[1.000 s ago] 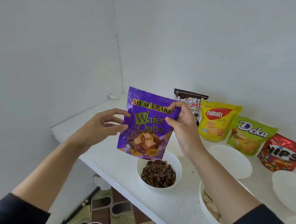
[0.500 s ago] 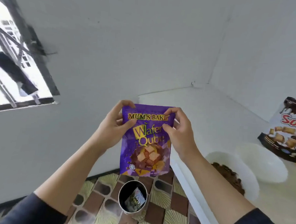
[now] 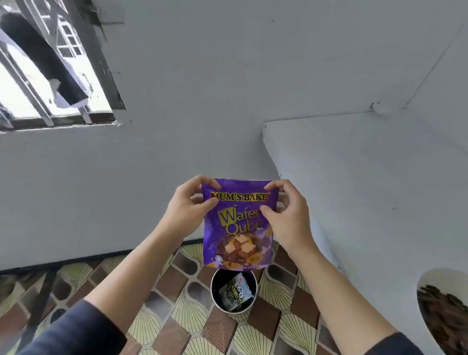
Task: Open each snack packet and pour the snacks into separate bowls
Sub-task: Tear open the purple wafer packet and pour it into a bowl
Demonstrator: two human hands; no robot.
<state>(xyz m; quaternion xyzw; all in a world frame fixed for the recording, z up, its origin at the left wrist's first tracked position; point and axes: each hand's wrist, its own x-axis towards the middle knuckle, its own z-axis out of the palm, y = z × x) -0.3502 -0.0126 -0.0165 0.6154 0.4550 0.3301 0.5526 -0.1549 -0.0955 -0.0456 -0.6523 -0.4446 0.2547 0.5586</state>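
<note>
A purple Wafer Qube packet (image 3: 237,226) hangs upright in front of me, left of the white counter (image 3: 362,184) and above the floor. My left hand (image 3: 189,207) pinches its top left corner between thumb and fingers. My right hand (image 3: 285,218) pinches its top right corner the same way. The top seal looks closed. At the far right a white bowl (image 3: 426,317) of dark brown snacks stands on the counter, cut off by the frame edge.
Directly below the packet a small round bin (image 3: 233,291) stands on the patterned tile floor (image 3: 166,309), with an empty wrapper inside. A barred window (image 3: 38,58) is at the upper left. White walls meet behind the counter.
The view has swung left, away from the row of packets and bowls. The packet has moved off the counter to above the bin, and my left hand has taken hold of its top corner.
</note>
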